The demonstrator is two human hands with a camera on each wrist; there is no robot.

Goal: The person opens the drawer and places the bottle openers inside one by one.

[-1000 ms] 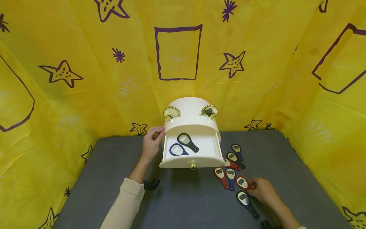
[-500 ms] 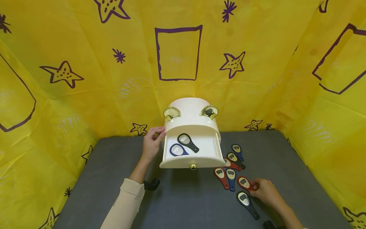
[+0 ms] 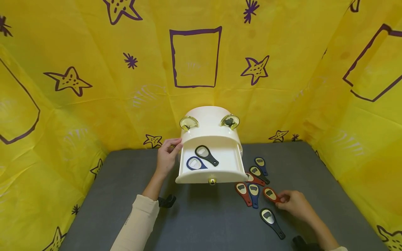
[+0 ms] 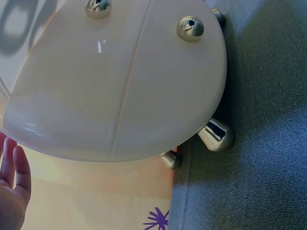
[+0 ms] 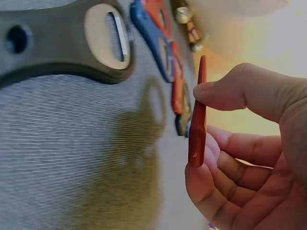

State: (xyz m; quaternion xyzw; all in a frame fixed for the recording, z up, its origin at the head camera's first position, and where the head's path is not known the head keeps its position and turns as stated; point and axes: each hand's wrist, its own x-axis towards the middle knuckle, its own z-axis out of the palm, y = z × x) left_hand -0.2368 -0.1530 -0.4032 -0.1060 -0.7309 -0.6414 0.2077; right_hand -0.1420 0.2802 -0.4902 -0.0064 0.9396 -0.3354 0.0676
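My right hand (image 3: 295,204) pinches a red bottle opener (image 3: 271,195) by its handle, between thumb and fingers. In the right wrist view the opener (image 5: 197,120) appears edge-on above the grey table, its shadow falling below. My left hand (image 3: 167,157) rests its fingertips at the left side of a white rounded cabinet (image 3: 208,120), fingers fairly straight in the left wrist view (image 4: 13,177). The cabinet's upper drawer (image 3: 194,178) is pulled out. Inside it lie a black bottle opener (image 3: 213,160) and a blue bottle opener (image 3: 195,163), the blue one's handle hidden behind the drawer front.
Several red, blue and black bottle openers lie right of the drawer, among them a blue one (image 3: 253,195). Nearer me is a black one (image 3: 272,223). Two gold-rimmed round mirrors top the cabinet, which stands on metallic feet (image 4: 216,135). Yellow patterned cloth (image 3: 194,59) walls the table.
My right hand has lifted the red bottle opener from the table and moved it a little right and away from me. My left hand and the drawer stay put.
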